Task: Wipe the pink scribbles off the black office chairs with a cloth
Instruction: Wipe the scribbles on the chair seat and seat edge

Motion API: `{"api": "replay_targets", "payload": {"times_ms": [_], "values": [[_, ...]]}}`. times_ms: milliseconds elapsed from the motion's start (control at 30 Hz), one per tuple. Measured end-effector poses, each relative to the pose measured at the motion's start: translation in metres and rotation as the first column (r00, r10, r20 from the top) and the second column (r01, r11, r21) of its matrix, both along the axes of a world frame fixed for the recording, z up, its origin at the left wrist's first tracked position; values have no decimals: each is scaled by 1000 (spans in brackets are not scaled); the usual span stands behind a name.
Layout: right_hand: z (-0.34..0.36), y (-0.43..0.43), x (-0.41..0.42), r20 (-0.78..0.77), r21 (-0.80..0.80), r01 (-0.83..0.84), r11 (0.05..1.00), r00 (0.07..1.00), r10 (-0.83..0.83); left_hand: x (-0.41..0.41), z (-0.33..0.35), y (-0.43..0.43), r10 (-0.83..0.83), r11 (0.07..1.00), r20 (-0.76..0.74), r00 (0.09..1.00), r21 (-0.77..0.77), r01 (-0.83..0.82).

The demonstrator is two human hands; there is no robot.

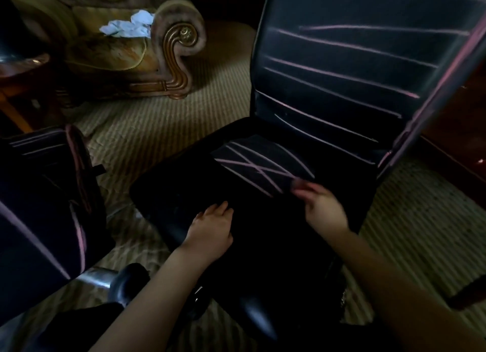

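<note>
Scribbles (260, 165) in pink cross the rear half of the seat (184, 188) of the central black office chair (328, 130). They stop along a straight slanting edge, and the front half shows plain black. Whether that dark area is wiped upholstery or a dark cloth laid over it cannot be told in this light. Long pink lines run across the backrest (342, 62) and down its side edge, apparently untouched.

The right hand (322, 209) sits just beside the near end of the seat marks. It is motion-blurred, so whether its fingers (299, 191) pinch anything cannot be told. The left hand (211, 229) rests on the front of the seat, fingers relaxed and holding nothing.

A second chair (39, 207) at the left, also black, carries pink lines on its back and edge. Judged from these marks, the work is at an early stage: at most part of one seat is done.

Beyond, on the striped carpet (157, 120), stands an ornate armchair (168, 49) bearing pale crumpled material (126, 27).
</note>
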State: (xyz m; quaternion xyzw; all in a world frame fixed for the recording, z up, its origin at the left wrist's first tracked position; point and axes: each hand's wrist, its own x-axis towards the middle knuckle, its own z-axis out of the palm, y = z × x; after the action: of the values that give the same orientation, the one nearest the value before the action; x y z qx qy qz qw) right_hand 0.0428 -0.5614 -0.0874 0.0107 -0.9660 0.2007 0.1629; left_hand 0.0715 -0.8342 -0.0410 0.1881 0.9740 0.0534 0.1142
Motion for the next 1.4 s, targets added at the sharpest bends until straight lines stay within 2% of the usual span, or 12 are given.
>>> {"api": "replay_targets", "payload": {"times_ms": [100, 200, 333, 467, 633, 800, 933, 1033, 1100, 1200, 1267, 1400], "values": [[1, 37, -13, 77, -46, 247, 968, 967, -243, -1, 2, -3, -21, 1000, 24, 999, 10, 21], [1, -4, -1, 82, -49, 301, 952, 952, -296, -1, 3, -1, -20, 1000, 20, 1000, -1, 20], [-6, -98, 39, -19, -5, -64, 998, 998, 64, -1, 4, 6, 22, 999, 4, 1000, -25, -22], [1, -103, 40, 62, -5, -340, 941, 939, 339, -1, 5, 9, 54, 998, 23, 998, -36, -53], [9, -1, -11, 84, -39, 51, 998, 995, -48, -2, 9, -3, 43, 999, 51, 998, -26, -42], [15, 19, -14, 177, -75, 385, 920, 913, -368, -3, 9, -13, 61, 997, 55, 997, -50, -59], [4, -78, 14, 134, -8, -8, 1000, 991, 9, -4, 8, -10, 74, 996, 63, 995, -49, -71], [10, -118, 39, 179, 5, -370, 929, 914, 364, -4, 5, -7, 89, 994, 44, 995, -65, -86], [16, -106, 36, 168, -4, -441, 898, 885, 435, -5, 5, -9, 93, 994, 44, 995, -58, -90], [17, -53, 4, 174, 36, -271, 962, 950, 260, -7, 6, -14, 94, 995, 71, 993, -26, -92], [19, -4, -14, 150, 8, -2, 1000, 989, 1, -8, 6, -18, 84, 996, 83, 993, -7, -84], [22, 13, -29, 251, -10, 330, 944, 915, -317, -9, 3, -22, 73, 997, 76, 994, 7, -73]]}}
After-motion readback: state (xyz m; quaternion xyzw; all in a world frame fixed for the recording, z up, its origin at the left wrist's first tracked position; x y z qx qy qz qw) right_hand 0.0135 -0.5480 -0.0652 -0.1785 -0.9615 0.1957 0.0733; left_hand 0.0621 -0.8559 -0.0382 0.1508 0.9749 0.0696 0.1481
